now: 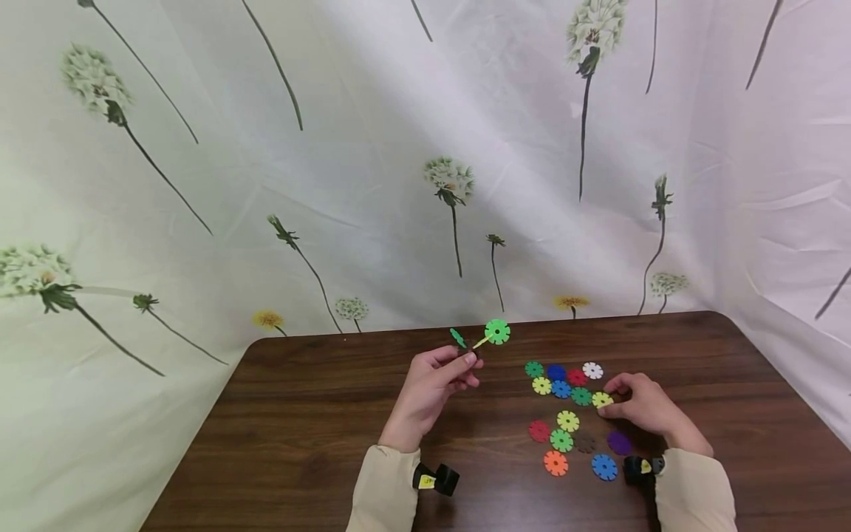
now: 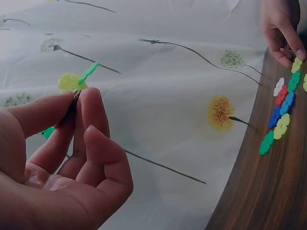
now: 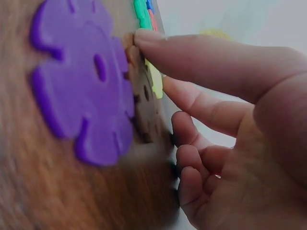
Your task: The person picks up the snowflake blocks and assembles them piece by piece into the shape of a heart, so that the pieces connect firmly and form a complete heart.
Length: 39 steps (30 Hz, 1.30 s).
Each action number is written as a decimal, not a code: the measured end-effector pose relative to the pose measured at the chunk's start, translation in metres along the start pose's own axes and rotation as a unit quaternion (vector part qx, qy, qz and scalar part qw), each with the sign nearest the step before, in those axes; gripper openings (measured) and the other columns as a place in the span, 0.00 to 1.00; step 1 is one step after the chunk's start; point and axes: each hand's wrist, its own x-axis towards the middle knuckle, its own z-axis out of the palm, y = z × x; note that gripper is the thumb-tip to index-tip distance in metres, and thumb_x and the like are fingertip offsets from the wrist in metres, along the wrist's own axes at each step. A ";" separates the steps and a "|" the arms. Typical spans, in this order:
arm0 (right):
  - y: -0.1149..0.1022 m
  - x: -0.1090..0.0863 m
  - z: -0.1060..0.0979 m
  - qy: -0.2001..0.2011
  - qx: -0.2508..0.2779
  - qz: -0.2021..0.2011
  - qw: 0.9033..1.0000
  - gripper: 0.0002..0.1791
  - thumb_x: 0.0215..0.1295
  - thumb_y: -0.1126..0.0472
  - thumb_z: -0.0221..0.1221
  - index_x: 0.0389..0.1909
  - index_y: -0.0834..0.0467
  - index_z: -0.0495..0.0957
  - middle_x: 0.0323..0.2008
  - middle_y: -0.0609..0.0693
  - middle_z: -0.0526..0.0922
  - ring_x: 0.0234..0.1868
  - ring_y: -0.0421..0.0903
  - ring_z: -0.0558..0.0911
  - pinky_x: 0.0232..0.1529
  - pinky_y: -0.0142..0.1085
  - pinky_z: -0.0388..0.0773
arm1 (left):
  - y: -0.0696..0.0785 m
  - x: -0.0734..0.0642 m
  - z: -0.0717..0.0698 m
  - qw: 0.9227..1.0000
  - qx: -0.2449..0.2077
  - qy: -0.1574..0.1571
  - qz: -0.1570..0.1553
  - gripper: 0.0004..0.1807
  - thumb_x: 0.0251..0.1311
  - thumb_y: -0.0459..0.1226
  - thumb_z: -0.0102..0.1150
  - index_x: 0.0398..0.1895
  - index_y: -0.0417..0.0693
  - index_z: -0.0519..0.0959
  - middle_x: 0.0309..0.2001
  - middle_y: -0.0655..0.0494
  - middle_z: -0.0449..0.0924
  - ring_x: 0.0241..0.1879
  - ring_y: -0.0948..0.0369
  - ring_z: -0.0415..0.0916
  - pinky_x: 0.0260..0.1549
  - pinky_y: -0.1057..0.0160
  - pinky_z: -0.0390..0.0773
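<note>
My left hand (image 1: 425, 388) is raised over the table, pinching a dark notched disc between thumb and fingers. Joined to it are a yellow notched disc (image 2: 68, 82), a bright green disc (image 1: 497, 332) at its far end, and a darker green disc (image 1: 456, 337). Fingers cover most of the dark disc. At the right, my right hand (image 1: 645, 405) is down at the table, thumb and index finger on either side of a flat yellow notched disc (image 1: 601, 400), holding its edges. A purple disc (image 3: 81, 81) lies close to that hand.
Several loose discs lie between the hands, including a white disc (image 1: 592, 371), an orange disc (image 1: 555, 463), a brown disc (image 1: 586, 442) and a blue disc (image 1: 604, 467). The wooden table (image 1: 299, 428) ends at a flower-patterned cloth (image 1: 372, 185) behind.
</note>
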 end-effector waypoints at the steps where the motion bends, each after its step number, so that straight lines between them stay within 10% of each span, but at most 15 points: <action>1: 0.000 0.000 0.000 0.001 -0.001 0.003 1.000 0.21 0.50 0.55 0.72 0.39 0.64 0.79 0.36 0.54 0.80 0.38 0.48 0.75 0.38 0.39 0.72 | 0.000 0.000 0.000 1.000 0.001 0.000 0.000 0.05 0.64 0.35 0.59 0.38 0.43 0.81 0.32 0.61 0.85 0.26 0.67 0.80 0.33 0.69 0.76; 39: 0.005 -0.005 -0.005 0.025 0.068 0.018 0.997 0.13 0.64 0.62 0.60 0.44 0.64 0.70 0.30 0.51 0.75 0.30 0.43 0.70 0.31 0.34 0.66 | -0.001 0.002 0.001 0.999 0.025 0.029 -0.011 0.04 0.62 0.37 0.60 0.34 0.45 0.81 0.32 0.58 0.86 0.25 0.65 0.80 0.34 0.66 0.75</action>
